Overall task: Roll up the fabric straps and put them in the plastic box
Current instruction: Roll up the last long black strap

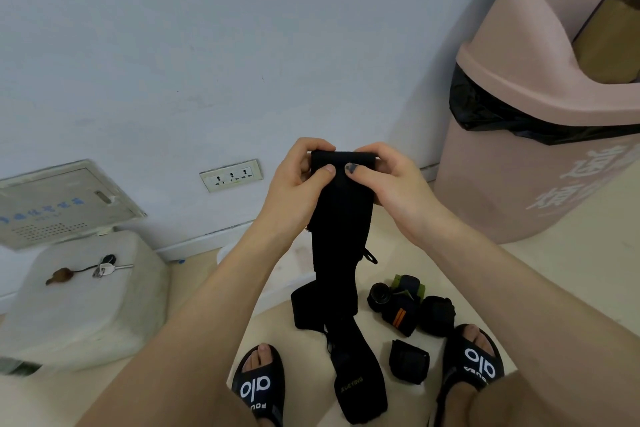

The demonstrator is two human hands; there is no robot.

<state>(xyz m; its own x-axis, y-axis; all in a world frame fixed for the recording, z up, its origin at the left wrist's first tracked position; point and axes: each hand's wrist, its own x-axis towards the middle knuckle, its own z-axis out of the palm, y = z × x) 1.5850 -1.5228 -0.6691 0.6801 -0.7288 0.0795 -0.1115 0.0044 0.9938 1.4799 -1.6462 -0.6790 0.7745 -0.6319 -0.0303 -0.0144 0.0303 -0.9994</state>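
Two black slides (259,388) frame the floor, where four rolled straps (408,308) sit. Above, the left hand (298,180) and right hand (384,177) — thumbs and curled fingers — pinch the black strap (341,218) at its rolled top, its tail hanging to the floor.

the strap (341,218) is matt black woven cloth. the bin (519,163) is smooth matt pink plastic, its liner (485,111) glossy black film. the keys (110,267) look metal. the floor (571,263) is smooth cream tile.
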